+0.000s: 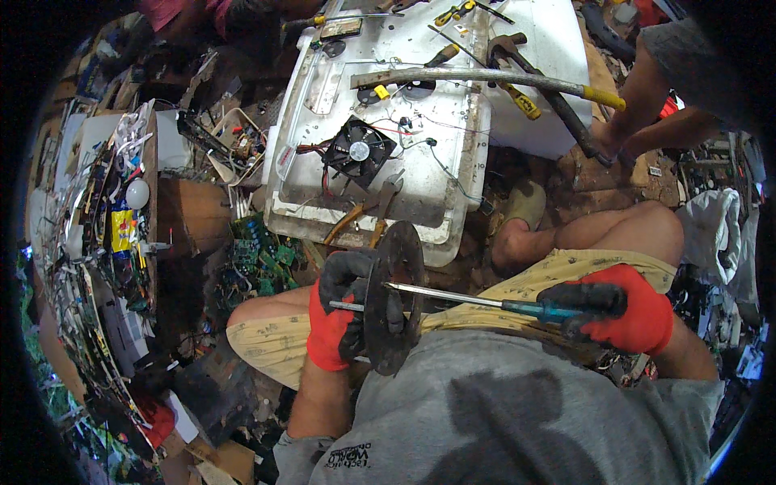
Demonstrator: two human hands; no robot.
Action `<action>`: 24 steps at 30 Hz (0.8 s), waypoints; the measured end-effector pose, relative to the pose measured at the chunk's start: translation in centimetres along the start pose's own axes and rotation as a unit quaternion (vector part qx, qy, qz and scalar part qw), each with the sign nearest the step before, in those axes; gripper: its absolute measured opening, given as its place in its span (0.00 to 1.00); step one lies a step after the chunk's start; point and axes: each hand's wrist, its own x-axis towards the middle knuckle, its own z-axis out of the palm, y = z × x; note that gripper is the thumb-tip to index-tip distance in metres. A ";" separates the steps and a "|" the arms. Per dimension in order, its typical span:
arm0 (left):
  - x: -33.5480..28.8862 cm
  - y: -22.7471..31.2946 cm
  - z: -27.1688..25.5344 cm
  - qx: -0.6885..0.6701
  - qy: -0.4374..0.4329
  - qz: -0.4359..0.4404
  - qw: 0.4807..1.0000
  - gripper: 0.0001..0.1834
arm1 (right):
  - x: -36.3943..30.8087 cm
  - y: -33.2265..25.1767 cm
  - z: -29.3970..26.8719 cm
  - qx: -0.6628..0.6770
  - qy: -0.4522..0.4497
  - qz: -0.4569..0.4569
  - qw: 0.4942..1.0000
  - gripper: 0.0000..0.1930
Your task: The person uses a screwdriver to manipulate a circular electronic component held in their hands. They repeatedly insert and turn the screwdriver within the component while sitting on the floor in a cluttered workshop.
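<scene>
A dark round metal disc [394, 299], held upright over the seated person's lap, is clamped at its rim by the left hand [339, 319] in a red-and-black glove, while the right hand [622, 314], gloved alike, is closed around the teal handle of a long screwdriver [477, 301] whose shaft runs through the disc's centre. The disc looks rigid and fairly heavy, with a grimy face; the rim seems the surest place to grip it. Beyond the knees, a white appliance panel [420, 186] carries a small black fan [359, 151], pliers [380, 212] and a hose [477, 77]. The screwdriver tip and the disc's far face are hidden; the clutter at left is hard to read
</scene>
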 end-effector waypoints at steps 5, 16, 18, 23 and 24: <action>-0.6 -0.2 -0.3 0.069 -0.015 0.005 0.997 0.18 | 1.1 -0.2 -1.7 0.018 -0.101 0.085 0.991 0.23; 0.0 0.2 -0.1 0.078 -0.003 -0.007 0.997 0.10 | 1.5 -3.0 -0.3 -0.194 -0.082 -0.219 0.953 0.25; 0.0 -0.1 -0.3 0.079 -0.010 0.016 0.997 0.10 | 1.4 -2.5 -0.7 -0.362 -0.040 -0.312 0.878 0.26; -0.4 -0.3 -0.3 0.157 0.040 0.052 0.985 0.10 | 1.3 -1.2 0.3 -0.239 0.112 -0.260 0.929 0.28; -0.4 -0.3 -0.4 0.134 0.034 0.042 0.990 0.10 | 1.2 0.0 0.2 -0.117 0.116 -0.199 0.966 0.27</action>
